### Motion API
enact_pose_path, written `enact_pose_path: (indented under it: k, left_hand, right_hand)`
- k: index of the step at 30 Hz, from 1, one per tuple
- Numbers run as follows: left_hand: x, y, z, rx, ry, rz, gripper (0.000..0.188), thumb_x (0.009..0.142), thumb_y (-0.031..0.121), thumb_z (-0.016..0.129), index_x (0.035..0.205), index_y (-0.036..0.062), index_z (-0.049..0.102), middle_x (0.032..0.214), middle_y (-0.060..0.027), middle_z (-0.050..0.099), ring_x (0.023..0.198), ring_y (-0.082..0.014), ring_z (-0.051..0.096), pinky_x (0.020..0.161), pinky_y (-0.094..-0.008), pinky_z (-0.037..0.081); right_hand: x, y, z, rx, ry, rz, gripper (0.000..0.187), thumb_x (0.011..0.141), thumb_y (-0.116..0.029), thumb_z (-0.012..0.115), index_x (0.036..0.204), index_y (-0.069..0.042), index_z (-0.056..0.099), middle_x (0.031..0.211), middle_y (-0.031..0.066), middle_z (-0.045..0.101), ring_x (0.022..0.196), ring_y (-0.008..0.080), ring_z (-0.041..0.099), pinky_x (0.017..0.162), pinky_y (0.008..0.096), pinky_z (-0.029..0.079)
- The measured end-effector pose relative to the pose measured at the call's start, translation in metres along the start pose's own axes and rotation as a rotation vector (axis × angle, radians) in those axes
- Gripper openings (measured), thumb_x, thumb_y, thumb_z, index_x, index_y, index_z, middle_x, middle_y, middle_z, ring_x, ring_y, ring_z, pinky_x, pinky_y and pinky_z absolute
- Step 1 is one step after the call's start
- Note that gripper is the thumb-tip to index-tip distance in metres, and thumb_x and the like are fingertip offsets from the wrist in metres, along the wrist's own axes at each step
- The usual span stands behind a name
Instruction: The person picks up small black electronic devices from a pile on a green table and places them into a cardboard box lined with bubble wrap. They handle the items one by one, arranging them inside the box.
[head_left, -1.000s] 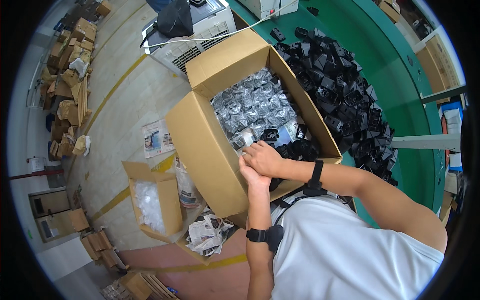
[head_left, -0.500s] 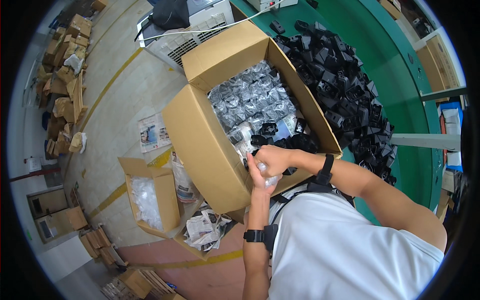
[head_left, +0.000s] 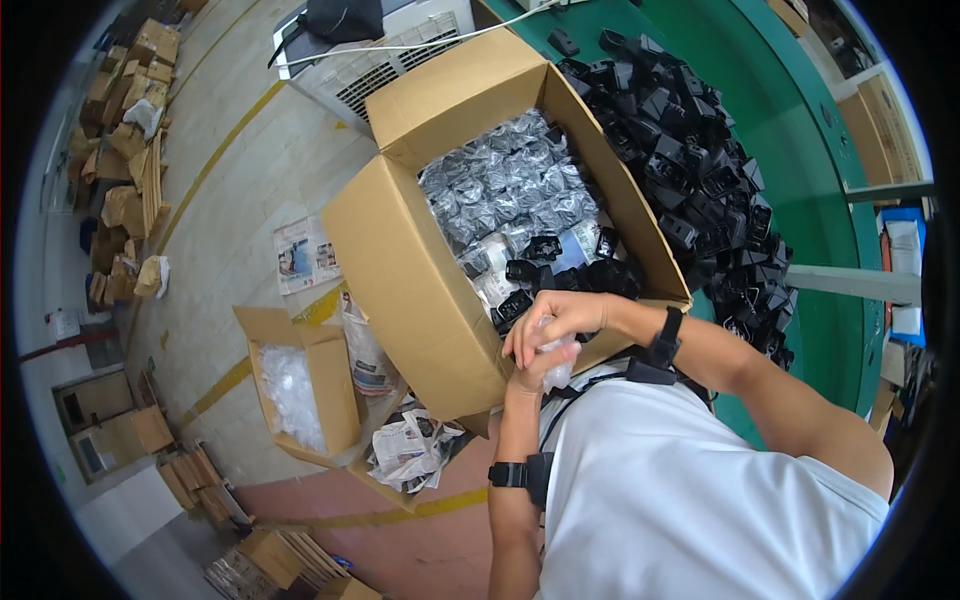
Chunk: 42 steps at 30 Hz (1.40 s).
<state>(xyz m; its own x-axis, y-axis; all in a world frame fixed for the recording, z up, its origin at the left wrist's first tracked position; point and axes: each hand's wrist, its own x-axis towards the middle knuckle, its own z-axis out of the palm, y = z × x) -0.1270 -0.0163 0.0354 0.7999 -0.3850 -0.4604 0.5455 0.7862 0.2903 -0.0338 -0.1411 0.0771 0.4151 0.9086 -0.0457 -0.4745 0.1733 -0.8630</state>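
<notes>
Both of my hands meet close to my chest over the near edge of a big open cardboard box (head_left: 400, 270). My right hand (head_left: 556, 317) and my left hand (head_left: 530, 372) grip a small clear plastic bag (head_left: 556, 352) between them. The bag is crumpled and mostly covered by my fingers. Inside the box lie several clear bagged parts (head_left: 505, 195) and, nearer me, several loose black plastic parts (head_left: 560, 275). Black wristbands sit on both my forearms.
A large heap of black plastic parts (head_left: 700, 170) covers the green table (head_left: 815, 220) to the right of the box. A smaller open carton (head_left: 300, 375) holding clear bags stands on the floor at left, with crumpled newspaper (head_left: 410, 450) beside it. Cardboard stacks line the far left.
My hands have drawn back from inside the box toward my chest, bringing the small clear bag with them. The camera has tilted slightly.
</notes>
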Motion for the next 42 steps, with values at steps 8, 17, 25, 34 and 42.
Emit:
enact_pose_path:
  k: [8,17,25,34,42]
  left_hand:
    - [0.02,0.005,-0.02,-0.139,0.073,0.276,0.052,0.085,0.047,0.052,0.117,0.0066,0.052,0.117,-0.0084,0.056,0.112,-0.024,0.054,0.096,-0.0398,0.046]
    - [0.012,0.044,0.017,-0.234,0.199,0.343,0.048,0.095,0.04,0.038,0.128,0.0065,0.047,0.129,-0.0113,0.05,0.122,-0.0286,0.047,0.104,-0.0458,0.038]
    - [0.009,0.056,0.035,-0.136,0.356,0.359,0.052,0.093,0.044,0.044,0.135,0.0135,0.041,0.134,-0.0111,0.047,0.125,-0.0286,0.046,0.104,-0.0449,0.039]
    - [-0.021,0.048,0.0,-0.069,0.005,0.111,0.038,0.091,0.051,0.054,0.1,0.0147,0.05,0.074,0.0009,0.046,0.056,-0.012,0.046,0.043,-0.0226,0.035]
    - [-0.03,0.086,0.012,0.105,0.111,0.051,0.04,0.1,0.041,0.04,0.07,0.0134,0.039,0.056,0.0,0.037,0.043,-0.0099,0.035,0.037,-0.0215,0.027]
  right_hand:
    - [0.019,-0.022,0.038,-0.95,0.536,-0.179,0.032,0.084,-0.032,0.063,0.091,-0.001,0.066,0.088,0.0142,0.063,0.085,0.0313,0.061,0.084,0.0392,0.047]
    - [0.048,0.001,0.037,-1.282,0.695,-0.215,0.021,0.086,-0.023,0.06,0.087,-0.002,0.061,0.105,0.0141,0.059,0.101,0.0322,0.055,0.092,0.0426,0.042]
    - [0.065,0.015,0.039,-1.471,0.742,-0.149,0.029,0.084,-0.022,0.059,0.107,-0.006,0.057,0.123,0.0091,0.056,0.126,0.03,0.045,0.103,0.0491,0.034]
    - [0.049,0.022,0.005,-0.165,0.275,0.251,0.049,0.081,-0.036,0.068,0.116,-0.002,0.062,0.122,0.015,0.058,0.108,0.0256,0.058,0.092,0.038,0.046]
    - [0.039,0.018,0.029,0.001,0.476,0.334,0.022,0.092,-0.009,0.05,0.111,-0.004,0.06,0.088,0.0004,0.065,0.071,0.0055,0.058,0.056,0.0216,0.046]
